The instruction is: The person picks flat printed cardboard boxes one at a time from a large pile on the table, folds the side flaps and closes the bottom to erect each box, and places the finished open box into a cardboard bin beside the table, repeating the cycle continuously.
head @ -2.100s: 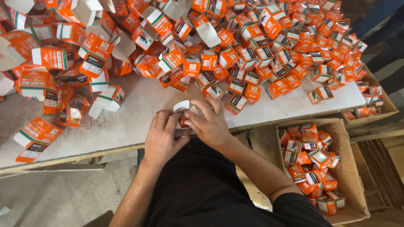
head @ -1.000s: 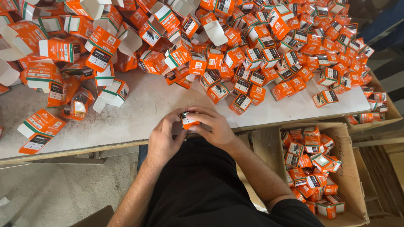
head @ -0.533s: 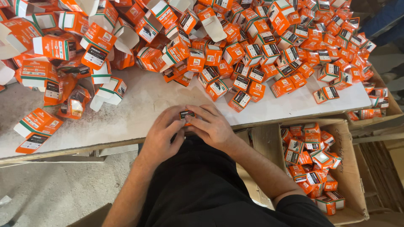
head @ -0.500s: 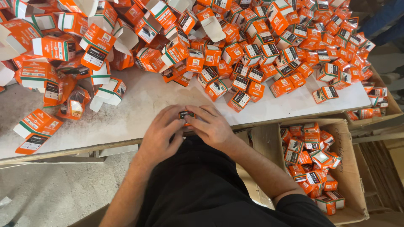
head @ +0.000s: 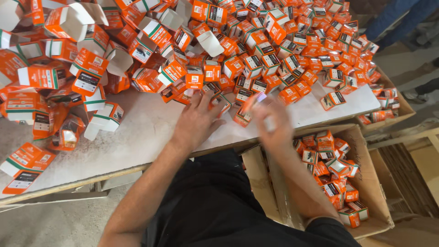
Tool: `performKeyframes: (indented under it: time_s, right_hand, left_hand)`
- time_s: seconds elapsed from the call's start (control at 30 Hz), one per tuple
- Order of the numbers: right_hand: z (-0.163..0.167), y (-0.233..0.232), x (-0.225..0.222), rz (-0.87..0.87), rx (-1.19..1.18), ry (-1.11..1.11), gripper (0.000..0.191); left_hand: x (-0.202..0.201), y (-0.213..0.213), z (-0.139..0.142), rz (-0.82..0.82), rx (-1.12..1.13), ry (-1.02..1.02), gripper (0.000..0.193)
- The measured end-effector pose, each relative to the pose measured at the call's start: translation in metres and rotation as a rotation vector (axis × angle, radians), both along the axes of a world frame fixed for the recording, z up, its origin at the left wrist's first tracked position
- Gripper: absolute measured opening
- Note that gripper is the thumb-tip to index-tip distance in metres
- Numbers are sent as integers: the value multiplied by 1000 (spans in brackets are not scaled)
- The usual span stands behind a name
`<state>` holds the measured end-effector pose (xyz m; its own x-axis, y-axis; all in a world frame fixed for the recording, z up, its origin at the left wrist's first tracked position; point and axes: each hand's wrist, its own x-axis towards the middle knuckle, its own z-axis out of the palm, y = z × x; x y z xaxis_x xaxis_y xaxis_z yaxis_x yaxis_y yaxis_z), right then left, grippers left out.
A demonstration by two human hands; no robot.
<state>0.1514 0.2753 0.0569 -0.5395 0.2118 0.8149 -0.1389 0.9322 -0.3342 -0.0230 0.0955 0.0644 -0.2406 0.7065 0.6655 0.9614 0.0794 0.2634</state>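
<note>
The left hand [head: 197, 120] is laid flat on the pale bench [head: 141, 137], fingers spread, its grip wide open and closed on nothing; the fingertips are touching the near edge of the heap of small orange boxes [head: 256, 59]; the right hand [head: 270, 120] is blurred in mid-air just beside it, and a small orange box [head: 243, 114] is seen at its fingers, though whether that box is actually held or merely lying under them cannot be told through the blur.

Risk is judged to lie in the crowding; the heap is piled loosely right up to the hands, so a careless sweep of the left fingers could send neighbouring boxes sliding toward the bench edge. The box at the right hand is placed close to that edge, above the gap beside the cardboard carton [head: 366, 192] of finished boxes; if it is only lightly pinched it could be dropped short of the carton and lost to the floor. Open-flapped boxes [head: 104, 120] are lying to the left; a flap could be caught and creased if they are dragged.
</note>
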Motion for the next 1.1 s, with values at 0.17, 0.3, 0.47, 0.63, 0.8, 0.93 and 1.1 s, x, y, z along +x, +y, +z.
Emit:
performKeyframes:
  time_s: [0.17,0.3,0.47,0.63,0.8,0.93,1.1]
  right_hand:
    - [29,107,-28,-289,-112,-58,25]
    - [37,126,-59,-246,65,-129,28]
    - [39,68,-84,-174,193,-103,28]
    - [12,-57,-126,188,437,-183,24]
    - [41,-77,-179,103,500,-309,15]
    - [48,-66,-143,200,234,-137,19]
    - [21,-74,-89,329,134,-278,39]
  left_hand:
    - [14,11,-10,117,-45,13,47]
    - [14,-15,-17,168,-13,-59,53]
    - [18,-96,-26,309,12,-322,49]
    - [12,-128,-44,484,142,-459,42]
    - [8,-123,-56,396,315,-318,33]
    - [12,-125,-56,408,306,-309,34]
    - [15,-118,-53,458,239,-285,43]
